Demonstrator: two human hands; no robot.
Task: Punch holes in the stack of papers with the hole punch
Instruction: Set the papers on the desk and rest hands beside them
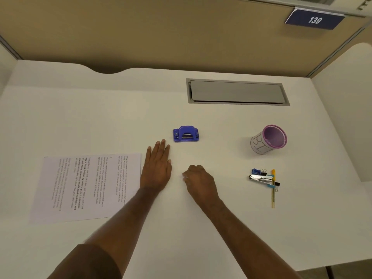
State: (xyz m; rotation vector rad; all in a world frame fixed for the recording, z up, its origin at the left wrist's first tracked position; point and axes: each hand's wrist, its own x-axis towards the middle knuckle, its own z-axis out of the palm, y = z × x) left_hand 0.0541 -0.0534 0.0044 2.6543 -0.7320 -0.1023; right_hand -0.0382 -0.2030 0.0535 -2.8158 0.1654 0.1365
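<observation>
- The left hand (158, 168) lies flat with its fingers straight and together, palm down on the white surface (120, 109); its grip is fully open and has hold of nothing.
- Its fingertips point toward the hole punch (186, 134) and stop near its front left corner, apart from it.
- The right hand (198, 181) rests beside the left one with its fingers curled under and its knuckles up; its grip is closed loosely, and nothing can be seen inside it.
- The blue hole punch sits upright near the middle of the surface, just beyond both hands, with its slot facing the person.
- The stack of papers (86, 188) lies flat to the left, printed side up, with the text lines running sideways to the viewer. Its right edge is just beside the left wrist, and the left forearm crosses over its near right corner.
- A purple cup (268, 140) wrapped in white paper with handwritten letters stands to the right, its open mouth tilted toward the camera.
- Nearer the person on the right lies a small cluster: a silver stapler (259, 178), a yellow pen (273, 190) pointing toward the person, a black binder clip (277, 183), and a small blue item too small to identify.
- A grey cable hatch (237, 92) is set into the surface behind the hole punch.
- A blue plate (314, 20) reading 139 hangs on the tan partition behind.
</observation>
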